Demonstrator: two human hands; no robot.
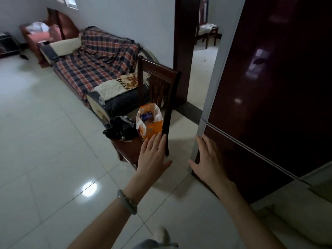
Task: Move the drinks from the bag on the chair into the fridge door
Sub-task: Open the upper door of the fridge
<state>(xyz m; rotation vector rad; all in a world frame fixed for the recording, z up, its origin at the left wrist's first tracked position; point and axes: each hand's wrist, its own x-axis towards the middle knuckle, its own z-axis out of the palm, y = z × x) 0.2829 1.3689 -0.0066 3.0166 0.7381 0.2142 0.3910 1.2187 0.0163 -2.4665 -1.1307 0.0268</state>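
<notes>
Here, in the head view, both hands are empty and spread wide, with the fingers straight. The left hand reaches toward the orange bag, which stands upright on the seat of the chair, against the chair back. Its grip is open and holds nothing; the fingertips are just before the lower edge of the bag, and I cannot tell if they touch it. Inside the open mouth of the bag something purple shows, probably one drink; how many there are is hidden. A black cloth lies just beside the bag on the seat.

The right hand lies flat near the pale edge of the fridge, at the lower door, with an open grip too. The doors look closed.

I think the step in hand is to open the fridge and take the first drink. To do it well, the right hand should hook the fingers behind the door edge and pull it fully open first, so the door shelves are free. The left hand should go in from above through the mouth of the bag, not push the side, because the light bag may tip. Take one drink at a time, upright.
</notes>
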